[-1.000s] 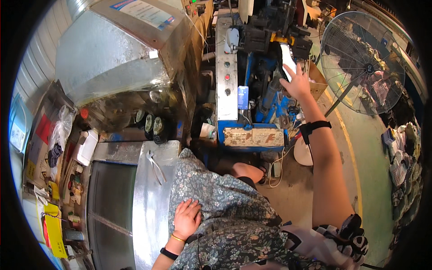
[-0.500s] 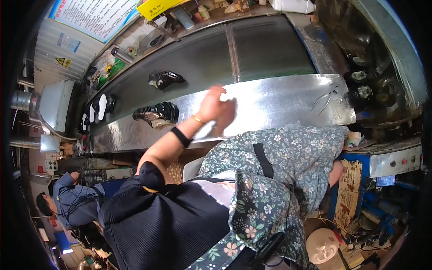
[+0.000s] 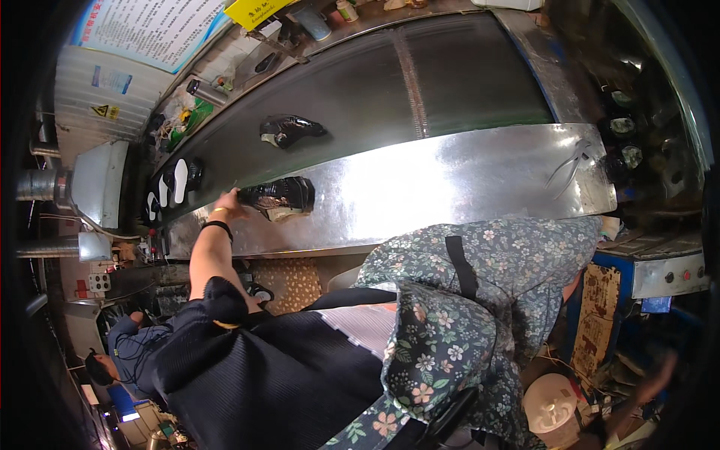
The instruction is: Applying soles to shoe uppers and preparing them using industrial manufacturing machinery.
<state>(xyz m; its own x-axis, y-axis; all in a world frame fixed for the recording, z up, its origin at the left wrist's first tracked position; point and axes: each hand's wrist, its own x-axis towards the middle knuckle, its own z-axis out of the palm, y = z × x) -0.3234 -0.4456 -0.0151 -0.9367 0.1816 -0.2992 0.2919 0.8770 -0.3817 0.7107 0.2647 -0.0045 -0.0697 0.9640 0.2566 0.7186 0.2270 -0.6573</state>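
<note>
My left hand [image 3: 229, 205] reaches out to the far left, its fingers closed on the left end of a glossy black shoe [image 3: 283, 195]. This shoe lies on its side on a shiny metal sheet [image 3: 480, 169], and its pale underside shows. Farther back, a second black shoe [image 3: 291, 130] rests on the dark belt, apart from my hand. At the lower right my right hand [image 3: 658, 376] is smeared by motion next to the blue-framed machine. Its fingers cannot be made out.
Pliers [image 3: 571, 160] lie at the sheet's right end. Several black shoes with white soles [image 3: 180, 181] stand at the belt's left. A machine with buttons [image 3: 667, 276] and a pale round-lidded container [image 3: 550, 405] are on my right. A person [image 3: 139, 352] sits at the far left.
My left hand has moved left from the middle of the metal sheet to the shoe and taken hold of its end. My right hand has come into view at the lower right.
</note>
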